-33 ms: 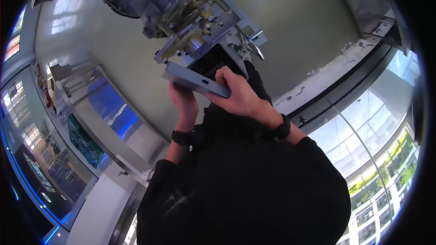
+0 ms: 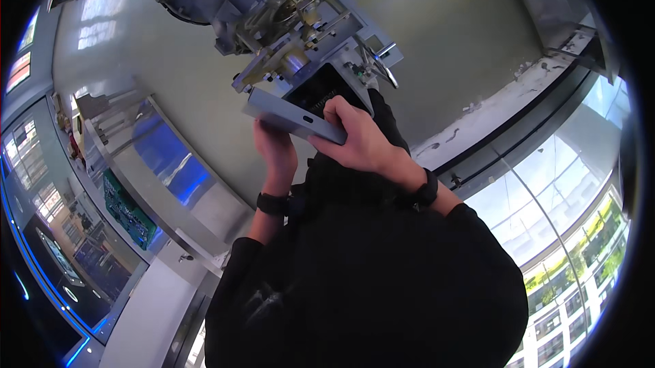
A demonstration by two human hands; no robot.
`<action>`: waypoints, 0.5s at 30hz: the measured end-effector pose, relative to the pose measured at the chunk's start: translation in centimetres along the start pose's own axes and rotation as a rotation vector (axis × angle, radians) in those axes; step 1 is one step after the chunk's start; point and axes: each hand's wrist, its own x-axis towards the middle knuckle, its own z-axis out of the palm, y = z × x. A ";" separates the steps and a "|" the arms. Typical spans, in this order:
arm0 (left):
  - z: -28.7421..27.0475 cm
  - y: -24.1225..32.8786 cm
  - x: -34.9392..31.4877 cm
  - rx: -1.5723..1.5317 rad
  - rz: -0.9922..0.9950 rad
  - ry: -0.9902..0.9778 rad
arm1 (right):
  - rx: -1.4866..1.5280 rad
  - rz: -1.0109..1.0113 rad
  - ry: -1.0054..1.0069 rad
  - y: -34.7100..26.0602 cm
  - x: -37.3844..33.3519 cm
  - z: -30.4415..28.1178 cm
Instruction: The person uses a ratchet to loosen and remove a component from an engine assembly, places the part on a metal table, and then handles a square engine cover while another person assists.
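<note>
A flat grey tablet-like device (image 2: 290,115) with a dark screen is held up between both my hands. My left hand (image 2: 276,151) supports it from beneath at its left part. My right hand (image 2: 361,139) grips its near right edge, with the fingers wrapped over the top. Each wrist wears a black band, and my sleeves are black. Just beyond the device stands a large bare-metal machine assembly (image 2: 273,6) with brackets and bolts. The device's far edge lies close to the assembly's lower mounting plate (image 2: 355,44).
A pale grey-green floor (image 2: 450,34) surrounds the machine. A glass wall (image 2: 566,218) with a view of buildings curves along the right. On the left are a blue-lit glass display case (image 2: 170,170) and a green panel (image 2: 126,208).
</note>
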 end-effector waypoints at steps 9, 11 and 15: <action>-1.3 0.2 -0.9 -0.076 -0.090 -0.195 | 0.046 -0.023 -0.179 -1.6 1.0 -0.6; -1.6 0.3 -1.1 -0.113 -0.146 -0.178 | 0.168 -0.006 -0.215 -2.0 1.1 -0.2; -2.2 1.4 -1.6 -0.168 -0.199 -0.009 | 0.084 0.006 -0.339 -2.6 1.7 -0.1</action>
